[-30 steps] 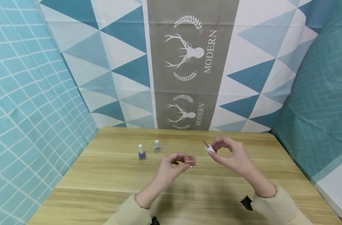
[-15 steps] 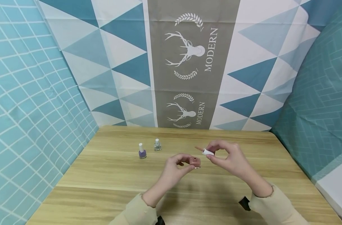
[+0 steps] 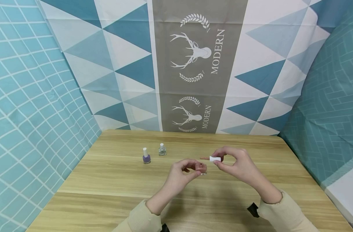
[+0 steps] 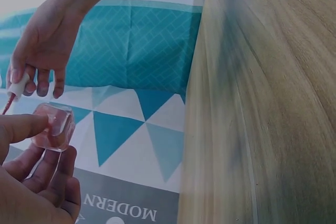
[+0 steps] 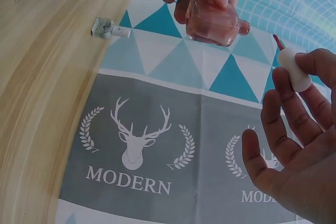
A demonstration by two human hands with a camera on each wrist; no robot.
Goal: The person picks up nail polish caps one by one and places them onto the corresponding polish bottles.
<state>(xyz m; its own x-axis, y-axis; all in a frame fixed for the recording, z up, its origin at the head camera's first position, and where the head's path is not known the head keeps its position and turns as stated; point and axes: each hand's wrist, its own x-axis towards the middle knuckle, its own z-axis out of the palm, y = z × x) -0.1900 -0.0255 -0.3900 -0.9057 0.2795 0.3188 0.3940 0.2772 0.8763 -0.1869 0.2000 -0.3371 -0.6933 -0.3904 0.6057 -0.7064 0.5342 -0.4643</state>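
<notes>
My left hand [image 3: 176, 175] pinches a square glass nail polish bottle [image 5: 212, 20] of pinkish-brown polish between thumb and fingers. Its neck is uncapped, and the bottle is held up over the table. To the right, my right hand [image 3: 235, 162] pinches the white nail polish cap [image 3: 215, 159] between thumb and fingertips. The thin brush [image 3: 204, 158] on the cap is coated in the same polish and points left, just above the bottle and apart from its mouth. In the right wrist view the other fingers of the right hand [image 5: 299, 145] spread loosely below the cap.
Two capped nail polish bottles stand on the wooden table [image 3: 106, 180] at back left: a purple bottle [image 3: 146, 159] and a clear bottle [image 3: 162, 150]. Behind the table hangs a patterned cloth [image 3: 130, 64]; a blue tiled cloth [image 3: 28, 106] borders the left side.
My left hand has shifted slightly right with the bottle. The right hand has moved left and turned the cap, so the brush swung from pointing up-left to nearly level, pointing left.
</notes>
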